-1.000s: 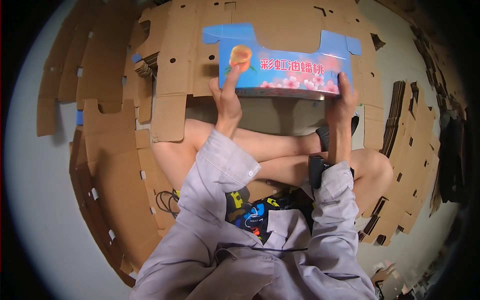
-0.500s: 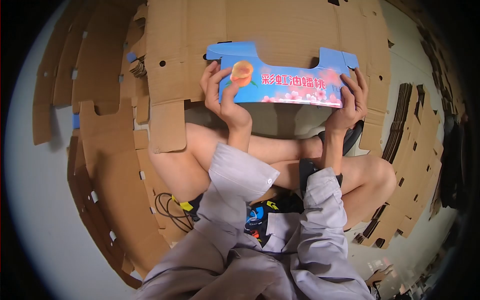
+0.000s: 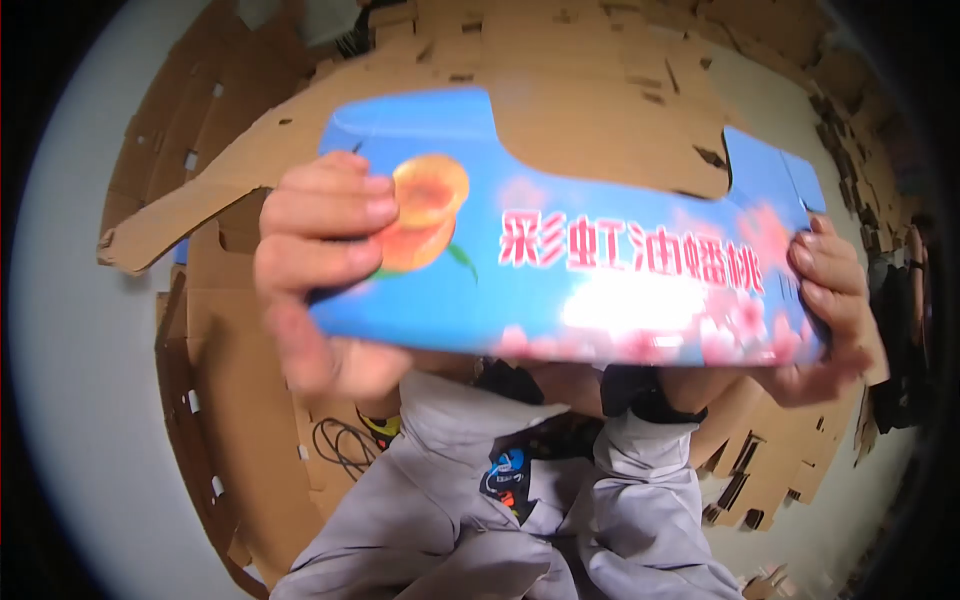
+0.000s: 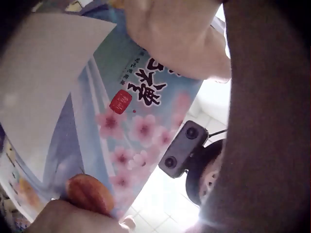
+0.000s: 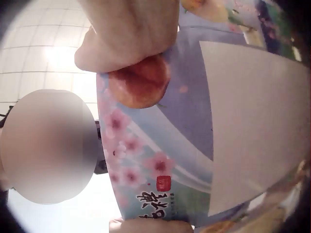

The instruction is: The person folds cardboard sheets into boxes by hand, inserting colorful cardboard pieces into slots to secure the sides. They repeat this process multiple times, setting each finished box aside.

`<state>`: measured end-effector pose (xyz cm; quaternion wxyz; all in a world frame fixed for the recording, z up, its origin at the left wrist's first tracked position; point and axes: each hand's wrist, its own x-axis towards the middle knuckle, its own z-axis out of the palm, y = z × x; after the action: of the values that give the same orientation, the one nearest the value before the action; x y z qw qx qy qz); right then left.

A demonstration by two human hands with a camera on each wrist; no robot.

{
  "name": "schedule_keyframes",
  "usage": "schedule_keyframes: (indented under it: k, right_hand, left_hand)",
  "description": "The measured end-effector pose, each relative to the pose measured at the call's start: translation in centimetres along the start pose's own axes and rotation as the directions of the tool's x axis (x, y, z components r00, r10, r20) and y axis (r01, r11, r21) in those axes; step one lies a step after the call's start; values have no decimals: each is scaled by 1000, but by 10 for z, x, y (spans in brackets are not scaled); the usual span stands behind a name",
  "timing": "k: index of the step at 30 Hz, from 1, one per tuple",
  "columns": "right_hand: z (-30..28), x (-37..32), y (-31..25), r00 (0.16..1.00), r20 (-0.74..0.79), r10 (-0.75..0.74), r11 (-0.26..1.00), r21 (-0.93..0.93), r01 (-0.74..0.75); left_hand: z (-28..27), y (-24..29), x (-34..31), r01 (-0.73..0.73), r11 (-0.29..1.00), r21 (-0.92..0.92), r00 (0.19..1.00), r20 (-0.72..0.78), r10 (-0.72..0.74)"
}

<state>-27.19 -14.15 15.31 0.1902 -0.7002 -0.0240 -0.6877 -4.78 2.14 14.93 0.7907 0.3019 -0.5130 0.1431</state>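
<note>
Up close in the head view is a blue cardboard fruit box [image 3: 560, 300], printed with peaches, pink blossoms and red-and-white lettering. A wide notch is cut in its upper edge. My left hand [image 3: 315, 265] grips its left end, fingers curled over the front beside the peach picture. The opposite end is in my right hand [image 3: 835, 290], fingertips on the printed face. Both wrist views show another printed side of the box [image 4: 141, 126] with a plain pale panel [image 5: 257, 126]; there too a hand holds each end.
Behind the box a large brown cardboard sheet [image 3: 590, 100] spreads across the floor. Folded brown cardboard [image 3: 245, 430] lies to the left, near a black cable [image 3: 340, 445]. More flattened cardboard [image 3: 780, 450] is at the right. The person's grey sleeves [image 3: 400, 500] fill the lower middle.
Both hands have lifted the box toward the head, so it looks much larger, its left end higher. The thumbs were on its front a second ago; now the fingers are.
</note>
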Motion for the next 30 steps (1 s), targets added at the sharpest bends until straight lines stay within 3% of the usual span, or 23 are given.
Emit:
schedule_keyframes:
  k: [4, 10, 13, 15, 16, 17, 19, 21, 23, 25, 26, 27, 28, 29, 30]
  right_hand:
    - [-13, 53, -25, 998, 64, -14, 980, 198, 1]
    - [-21, 83, -72, 997, 3, -75, 964, 257, 72]
    - [-10, 81, -81, 988, -75, -135, 976, 162, 146]
    - [9, 89, -93, 973, -194, -123, 988, 70, 139]
    - [1, 93, -99, 950, -167, -263, 955, 95, 281]
    - [-6, 96, -105, 908, -142, -394, 902, 131, 412]
    - [8, 105, -114, 773, -351, -529, 720, 297, 628]
    - [19, 104, -128, 724, -473, -502, 628, 377, 681]
    - [-14, 107, -125, 734, -300, -609, 652, 338, 679]
    - [-6, 113, -131, 671, -327, -666, 550, 393, 737]
    - [-4, 126, -132, 601, -336, -725, 412, 489, 769]
    - [-2, 138, -131, 527, -343, -777, 266, 580, 770]
    - [1, 144, -134, 522, -373, -767, 269, 551, 790]
    - [3, 145, -134, 538, -379, -753, 293, 539, 790]
    - [4, 147, -134, 563, -382, -733, 334, 518, 787]
  left_hand:
    - [8, 32, 46, -39, 999, -28, 993, 108, 42]
    - [35, 77, 63, -141, 989, -55, 987, -89, 136]
    - [32, 84, 59, -168, 985, -51, 981, -112, 161]
    - [23, 87, 69, -266, 964, 25, 963, -26, 267]
    - [15, 89, 71, -302, 952, 56, 953, 16, 302]
    - [-4, 94, 70, -444, 896, -20, 896, -7, 444]
    - [-7, 106, 78, -617, 785, -62, 787, -76, 612]
    - [-8, 127, 87, -655, 755, 10, 752, -81, 654]
    - [-11, 132, 96, -725, 686, 67, 686, -18, 727]
    - [-10, 130, 109, -857, 513, 47, 511, -37, 859]
    - [-13, 132, 105, -848, 484, -216, 516, -127, 847]
    - [-15, 134, 101, -796, 372, -477, 517, -216, 828]
    - [-17, 135, 96, -715, 206, -668, 513, -302, 803]
    - [-56, 147, 89, -866, 335, -371, 435, -232, 870]
    - [-42, 149, 106, -914, 281, -293, 346, -202, 916]
